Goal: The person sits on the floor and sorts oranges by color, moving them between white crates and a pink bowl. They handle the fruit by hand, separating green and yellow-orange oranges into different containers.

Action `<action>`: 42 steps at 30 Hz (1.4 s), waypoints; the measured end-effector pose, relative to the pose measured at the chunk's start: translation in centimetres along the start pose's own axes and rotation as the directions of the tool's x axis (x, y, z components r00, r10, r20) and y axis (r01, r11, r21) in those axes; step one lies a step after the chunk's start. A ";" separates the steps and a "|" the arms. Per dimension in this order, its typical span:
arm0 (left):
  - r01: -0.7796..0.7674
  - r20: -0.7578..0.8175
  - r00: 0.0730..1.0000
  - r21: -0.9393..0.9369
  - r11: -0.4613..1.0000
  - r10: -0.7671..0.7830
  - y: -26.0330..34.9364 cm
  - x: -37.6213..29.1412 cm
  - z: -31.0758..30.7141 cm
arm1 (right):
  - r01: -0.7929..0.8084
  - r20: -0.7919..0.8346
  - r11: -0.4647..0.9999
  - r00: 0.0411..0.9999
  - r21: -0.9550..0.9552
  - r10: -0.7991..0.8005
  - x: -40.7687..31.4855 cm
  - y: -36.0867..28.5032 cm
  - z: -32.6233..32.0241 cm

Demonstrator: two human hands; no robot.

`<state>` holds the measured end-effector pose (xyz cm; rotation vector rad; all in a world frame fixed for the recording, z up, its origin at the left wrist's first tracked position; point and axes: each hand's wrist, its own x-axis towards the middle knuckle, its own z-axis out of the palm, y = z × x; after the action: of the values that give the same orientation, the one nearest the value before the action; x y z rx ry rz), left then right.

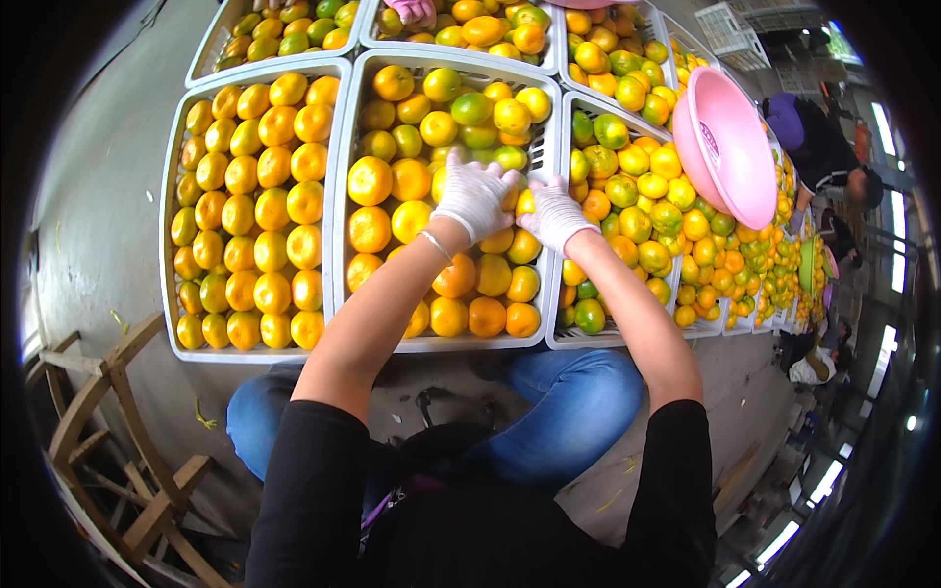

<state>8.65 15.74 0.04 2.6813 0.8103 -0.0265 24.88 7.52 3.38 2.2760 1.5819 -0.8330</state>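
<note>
Both my hands wear pale knitted gloves and are in the middle crate (441,56) of green-and-orange citrus fruit. My left hand (470,192) lies over the fruit with its fingers pointing away from me; what is under the palm is hidden. Close to it, my right hand (553,209) reaches across the crate's right wall. Its fingertips are against a yellow-orange fruit (525,201), and whether they grip it is unclear. Orange fruit (487,316) sits in rows at the near end of this crate. Greener fruit (471,109) lies loosely at the far end.
The left crate (167,242) holds neat rows of orange fruit; the right crate (556,294) holds loose mixed fruit. A pink basin (742,162) tilts on the crates at right. Another person's pink-gloved hand (413,10) is at the top. A wooden frame (117,411) stands lower left.
</note>
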 end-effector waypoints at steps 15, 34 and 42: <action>-0.028 -0.384 0.921 0.100 0.995 0.064 -13.2 -6.8 -7.9 | -0.268 -0.447 0.942 0.831 0.201 0.332 7.6 9.1 -4.2; 0.042 -0.425 0.905 0.058 0.997 -0.014 -15.5 -12.3 -2.4 | 0.016 -0.065 0.995 0.998 0.097 -0.010 9.8 1.0 -12.2; 0.001 -0.506 0.862 0.067 0.998 0.034 -15.6 -12.7 -1.8 | 0.199 -0.405 0.965 0.907 0.170 -0.116 15.8 -18.5 -6.8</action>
<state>-10.54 21.73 -1.74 2.7890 0.9428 0.7005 13.96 30.28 1.90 2.6190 1.9553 -0.6275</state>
